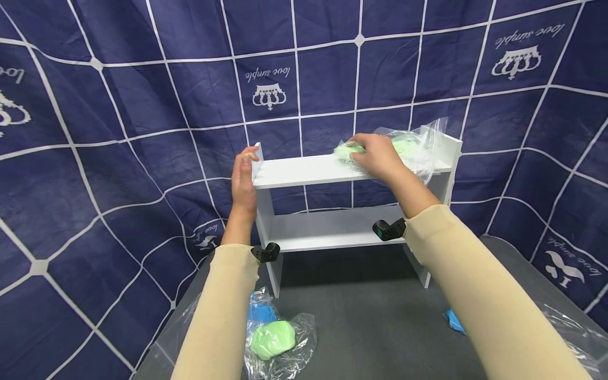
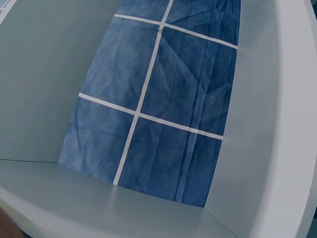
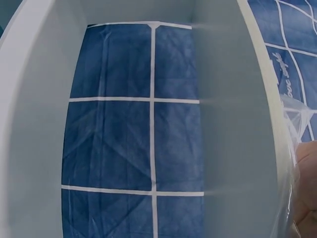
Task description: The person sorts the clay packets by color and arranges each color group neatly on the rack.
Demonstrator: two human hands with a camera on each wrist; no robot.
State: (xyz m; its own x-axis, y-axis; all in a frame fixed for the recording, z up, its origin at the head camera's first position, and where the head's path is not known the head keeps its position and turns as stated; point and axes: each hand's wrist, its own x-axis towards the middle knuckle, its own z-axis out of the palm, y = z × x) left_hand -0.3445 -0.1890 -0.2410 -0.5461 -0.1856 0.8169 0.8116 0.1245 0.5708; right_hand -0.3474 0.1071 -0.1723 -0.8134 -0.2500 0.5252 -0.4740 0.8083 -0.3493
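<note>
A white two-tier shelf [image 1: 299, 171] stands upright at the middle of the head view. My left hand [image 1: 244, 182] holds its left side panel near the top, fingertips bent over the edge. On the right half of the top board lies a clear plastic bag [image 1: 429, 153] with pale green soft stuff [image 1: 406, 148] inside. My right hand [image 1: 380, 158] grips the bag from above, thumb and fingers around a pale green bulge at its left end. In the right wrist view, part of that hand [image 3: 307, 188] shows beside the board at the right edge.
A light green lump [image 1: 273, 339] in clear plastic lies on the grey tabletop [image 1: 361, 316], front left, beside a blue bagged piece [image 1: 261, 312]. Another blue piece [image 1: 455, 321] is partly behind my right sleeve. More clear plastic [image 1: 570, 332] lies far right. Blue checked cloth [image 1: 328, 79] hangs behind.
</note>
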